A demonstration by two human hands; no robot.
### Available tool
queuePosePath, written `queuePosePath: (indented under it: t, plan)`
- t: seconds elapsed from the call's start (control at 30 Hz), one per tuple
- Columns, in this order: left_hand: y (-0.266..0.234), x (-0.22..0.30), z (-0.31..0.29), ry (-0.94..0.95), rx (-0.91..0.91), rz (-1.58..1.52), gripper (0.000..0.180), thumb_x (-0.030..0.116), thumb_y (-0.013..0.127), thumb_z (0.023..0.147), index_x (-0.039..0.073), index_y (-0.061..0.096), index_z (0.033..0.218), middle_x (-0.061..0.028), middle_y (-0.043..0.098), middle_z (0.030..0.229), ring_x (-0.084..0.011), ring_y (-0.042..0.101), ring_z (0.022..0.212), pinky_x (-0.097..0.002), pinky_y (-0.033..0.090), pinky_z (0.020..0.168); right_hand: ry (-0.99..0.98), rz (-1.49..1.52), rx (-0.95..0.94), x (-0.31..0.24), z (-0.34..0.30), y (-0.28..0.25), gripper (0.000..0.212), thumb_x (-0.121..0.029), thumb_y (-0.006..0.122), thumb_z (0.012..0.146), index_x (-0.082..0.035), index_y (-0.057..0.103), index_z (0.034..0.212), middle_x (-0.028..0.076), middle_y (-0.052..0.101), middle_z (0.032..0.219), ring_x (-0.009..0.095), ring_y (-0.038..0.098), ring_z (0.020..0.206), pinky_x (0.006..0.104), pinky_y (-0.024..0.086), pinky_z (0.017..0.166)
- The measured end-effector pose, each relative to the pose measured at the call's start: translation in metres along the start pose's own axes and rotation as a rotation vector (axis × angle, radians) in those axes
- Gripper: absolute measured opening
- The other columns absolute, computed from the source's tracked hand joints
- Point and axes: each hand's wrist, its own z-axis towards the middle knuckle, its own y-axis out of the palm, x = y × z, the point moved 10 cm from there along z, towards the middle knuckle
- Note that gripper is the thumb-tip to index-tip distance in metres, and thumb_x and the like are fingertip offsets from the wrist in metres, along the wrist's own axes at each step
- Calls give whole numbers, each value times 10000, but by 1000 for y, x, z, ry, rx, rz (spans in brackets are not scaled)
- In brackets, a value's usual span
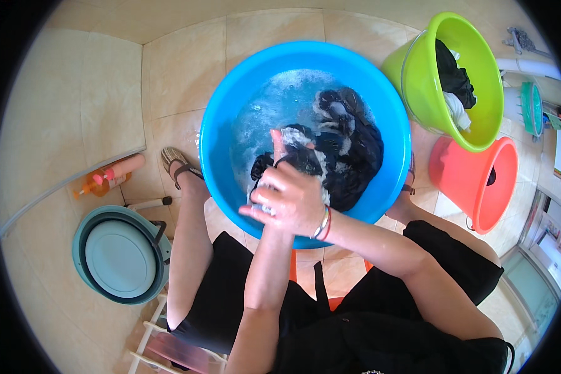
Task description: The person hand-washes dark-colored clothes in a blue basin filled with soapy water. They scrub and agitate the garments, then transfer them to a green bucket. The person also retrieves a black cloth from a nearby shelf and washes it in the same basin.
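The right hand (291, 194) lies across the left wrist, fingers loosely parted; whether it pinches any cloth I cannot tell. The left hand (278, 149) reaches beyond it into wet dark cloth (302, 161), its grip partly hidden, so I cannot tell how firmly it holds. Wet, soapy skin could let the cloth slip back into the water, and the bands (323, 225) on the right wrist could snag a thread. A hard rub or a sudden drop could throw suds over the near rim, leaving the tiles (187, 75) slick under the sandals (179, 167).

The blue tub (213, 149), between the feet, carries foamy water (258, 109) and a bigger heap of black clothes (361, 156) on its right side. To the left, a grey-green basin (81, 249) sits near two bottles (121, 169). On the right, a coral bucket (455, 171) shows a small dark patch inside, unclear; farther off, the lime bucket (411, 81) contains black and white laundry (453, 78).
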Motion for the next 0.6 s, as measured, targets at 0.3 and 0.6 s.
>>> queuePosePath:
  t: [0.3, 0.6]
  plan:
    - [-38, 31, -32, 441, 600, 223, 380, 378, 518, 986, 57, 616, 1164, -72, 651, 1114, -191, 646, 952, -342, 543, 813, 174, 191, 36, 115, 9, 24, 165, -193, 686, 794, -98, 599, 691, 93, 644, 703, 285, 653, 626, 389, 529, 549]
    - [-12, 126, -21, 483, 636, 933, 566, 378, 571, 963, 25, 454, 1390, -96, 480, 1411, -194, 415, 1317, -352, 256, 1122, 516, -12, -51, 267, -3, 41, 325, -360, 626, 906, -124, 610, 1129, 170, 648, 1000, 382, 600, 942, 444, 493, 823]
